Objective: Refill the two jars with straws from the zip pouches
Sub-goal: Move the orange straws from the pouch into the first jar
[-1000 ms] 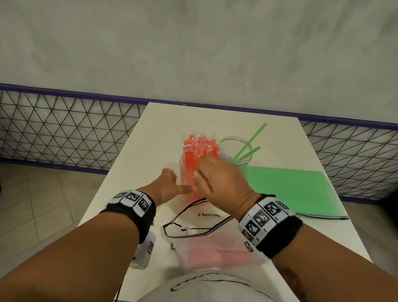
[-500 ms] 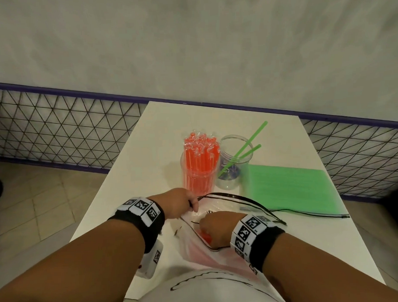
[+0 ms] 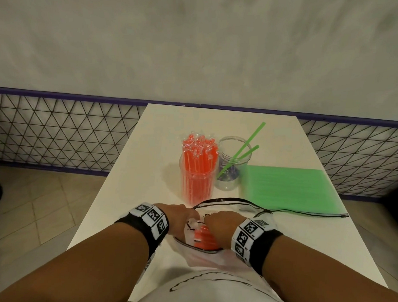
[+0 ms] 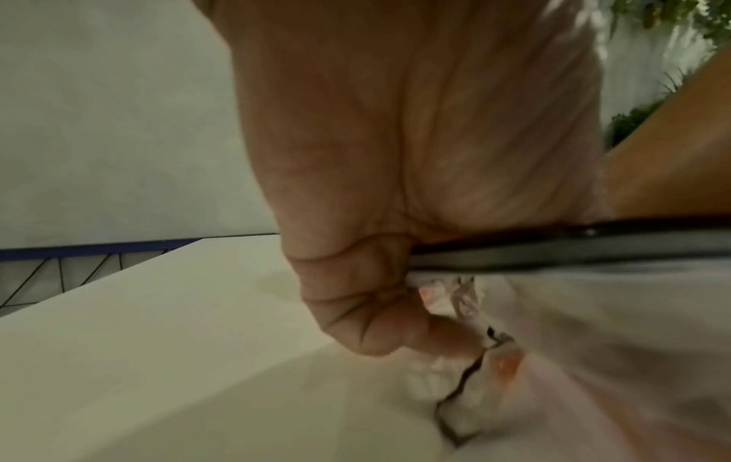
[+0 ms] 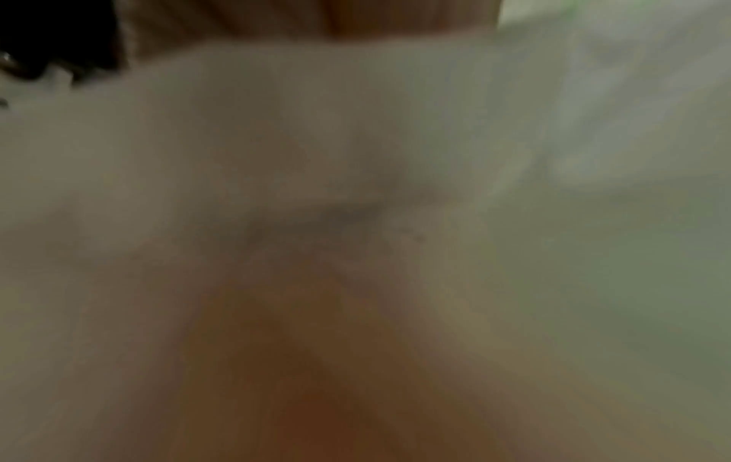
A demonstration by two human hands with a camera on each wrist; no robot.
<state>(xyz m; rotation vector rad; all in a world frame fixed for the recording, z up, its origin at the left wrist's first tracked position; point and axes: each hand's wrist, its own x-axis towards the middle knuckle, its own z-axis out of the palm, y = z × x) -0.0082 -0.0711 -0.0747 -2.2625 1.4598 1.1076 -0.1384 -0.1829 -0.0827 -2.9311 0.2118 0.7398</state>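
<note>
Clear pouch [image 3: 220, 202] in curled fingers [image 4: 356, 300], apparently.

Perhaps a café terrace: white table [image 3: 161, 134], mesh railing [image 3: 57, 131], greenery [image 4: 632, 125].

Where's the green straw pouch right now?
In the head view, the green straw pouch lies flat on the table's right side, just right of the nearly empty jar.

White bench [image 3: 136, 180], far edge against a mesh fence. On it: clear jar packed with wrapped orange straws [image 3: 198, 171]; touching its right side, clear jar with two green straws [image 3: 232, 165]; right of that, flat zip pouch of green straws [image 3: 289, 188]; at near edge, open clear zip pouch with orange straws [image 3: 221, 247].
</note>
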